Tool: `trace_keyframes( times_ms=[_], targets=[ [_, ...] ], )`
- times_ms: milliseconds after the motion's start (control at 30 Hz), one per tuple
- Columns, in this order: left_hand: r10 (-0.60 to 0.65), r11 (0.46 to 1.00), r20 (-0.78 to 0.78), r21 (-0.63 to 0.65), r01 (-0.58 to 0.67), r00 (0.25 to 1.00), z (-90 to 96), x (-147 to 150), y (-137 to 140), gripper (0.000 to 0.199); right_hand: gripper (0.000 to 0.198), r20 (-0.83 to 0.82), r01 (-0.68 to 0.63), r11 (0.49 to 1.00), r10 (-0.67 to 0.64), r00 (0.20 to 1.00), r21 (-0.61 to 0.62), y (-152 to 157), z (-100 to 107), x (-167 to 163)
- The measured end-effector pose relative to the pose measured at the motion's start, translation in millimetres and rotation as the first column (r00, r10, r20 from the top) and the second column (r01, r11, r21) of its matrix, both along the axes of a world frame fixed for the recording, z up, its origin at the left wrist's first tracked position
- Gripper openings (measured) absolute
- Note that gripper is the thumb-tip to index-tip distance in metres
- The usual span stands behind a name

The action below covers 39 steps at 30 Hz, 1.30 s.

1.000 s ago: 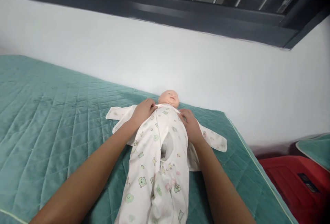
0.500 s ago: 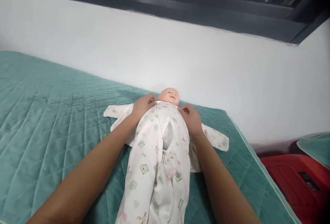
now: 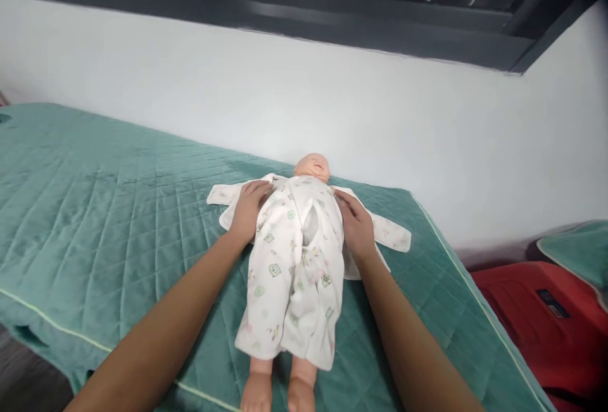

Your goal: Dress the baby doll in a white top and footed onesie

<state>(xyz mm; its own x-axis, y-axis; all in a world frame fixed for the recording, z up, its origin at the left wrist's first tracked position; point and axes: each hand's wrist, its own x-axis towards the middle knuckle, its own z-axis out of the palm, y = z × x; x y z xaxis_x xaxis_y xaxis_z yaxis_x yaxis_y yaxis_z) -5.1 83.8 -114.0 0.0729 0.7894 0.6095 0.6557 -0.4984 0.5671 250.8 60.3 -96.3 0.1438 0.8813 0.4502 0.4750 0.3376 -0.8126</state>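
Note:
A baby doll [image 3: 311, 165] lies on its back with its head toward the wall and bare feet toward me. White printed trousers [image 3: 273, 269], with an opening at the crotch, cover it from chest to shins. Beneath the doll a white top [image 3: 393, 233] is spread out, both sleeves stretched sideways. My left hand [image 3: 249, 206] rests against the left side of the doll's torso, fingers extended over the trousers' edge and the top. On the other side my right hand [image 3: 356, 222] lies along the trousers, fingers stretched out. Some fingertips are partly hidden.
A green quilted cover [image 3: 142, 209] lies under the doll, its piped edge running down the right. A white wall [image 3: 213, 83] rises behind, below a dark window frame [image 3: 332, 16] with bars. At right, lower down, stands a red plastic object [image 3: 527, 317] with green cloth [image 3: 574, 250].
My hands have left the trousers' top edge by the neck and slid down to the torso's sides, their fingers straightening. The view has shifted, and the doll's feet now show.

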Motion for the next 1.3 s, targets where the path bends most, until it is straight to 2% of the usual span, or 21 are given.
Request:
trace_keyframes(
  times_ms=[100, 167, 233, 333, 433, 533, 633, 767, 867, 967, 1133, 1300],
  targets=[
    [0.067, 0.998, 0.068, 0.018, -0.068, 0.995, -5.3, -11.4, -60.6, 0.032, 0.040, -0.050, 0.053, 0.998, -0.051, 0.997, 0.043, -51.3, 2.6, -14.8],
    [0.021, 1.000, 0.079, -0.015, -0.020, 0.997, -4.4, -15.4, -108.1, 0.029, 0.040, 0.001, -0.051, 0.996, 0.051, 0.999, 0.074, -92.3, 5.7, -26.6],
    [-0.035, 0.996, 0.065, -0.077, 0.040, 0.997, -0.7, -16.8, -154.6, 0.024, 0.037, 0.140, -0.195, 0.979, 0.184, 0.973, 0.065, -132.3, 9.2, -39.0],
    [-0.187, 0.960, 0.055, -0.204, 0.194, 0.981, 8.1, -16.5, -209.7, 0.024, 0.029, 0.307, -0.289, 0.952, 0.305, 0.902, -0.095, -179.3, 15.4, -56.1],
    [-0.281, 0.915, 0.007, -0.299, 0.270, 0.960, 16.0, -16.5, -240.3, 0.029, 0.025, 0.406, -0.259, 0.933, 0.343, 0.847, -0.249, -204.7, 23.1, -68.1],
    [-0.306, 0.913, -0.107, -0.313, 0.260, 0.946, 16.6, -16.7, -251.6, 0.031, 0.022, 0.495, -0.214, 0.921, 0.358, 0.792, -0.324, -214.8, 31.8, -73.6],
    [-0.259, 0.938, -0.224, -0.292, 0.188, 0.940, 9.1, -15.6, -252.3, 0.033, 0.016, 0.568, -0.161, 0.915, 0.360, 0.740, -0.370, -220.4, 39.5, -78.1],
    [-0.238, 0.956, -0.288, -0.235, 0.173, 0.928, -5.3, -15.4, -247.6, 0.033, 0.011, 0.656, -0.077, 0.943, 0.283, 0.700, -0.325, -228.4, 42.9, -92.5],
    [-0.245, 0.961, -0.221, -0.186, 0.206, 0.944, -14.2, -17.7, -243.3, 0.031, 0.012, 0.712, -0.001, 0.970, 0.179, 0.679, -0.242, -231.3, 39.2, -105.5],
    [-0.244, 0.957, -0.125, -0.195, 0.217, 0.962, -16.9, -18.7, -239.1, 0.028, 0.015, 0.732, 0.029, 0.983, 0.117, 0.671, -0.183, -230.5, 34.3, -113.0],
    [-0.266, 0.935, -0.009, -0.244, 0.256, 0.964, -7.5, -13.7, -238.5, 0.022, 0.020, 0.707, 0.007, 0.988, 0.107, 0.699, -0.156, -230.5, 33.0, -111.1],
    [-0.246, 0.942, 0.150, -0.195, 0.272, 0.958, -0.3, -11.4, -253.5, 0.020, 0.019, 0.632, -0.087, 0.993, 0.120, 0.766, -0.083, -239.2, 39.4, -104.3]
  ],
)
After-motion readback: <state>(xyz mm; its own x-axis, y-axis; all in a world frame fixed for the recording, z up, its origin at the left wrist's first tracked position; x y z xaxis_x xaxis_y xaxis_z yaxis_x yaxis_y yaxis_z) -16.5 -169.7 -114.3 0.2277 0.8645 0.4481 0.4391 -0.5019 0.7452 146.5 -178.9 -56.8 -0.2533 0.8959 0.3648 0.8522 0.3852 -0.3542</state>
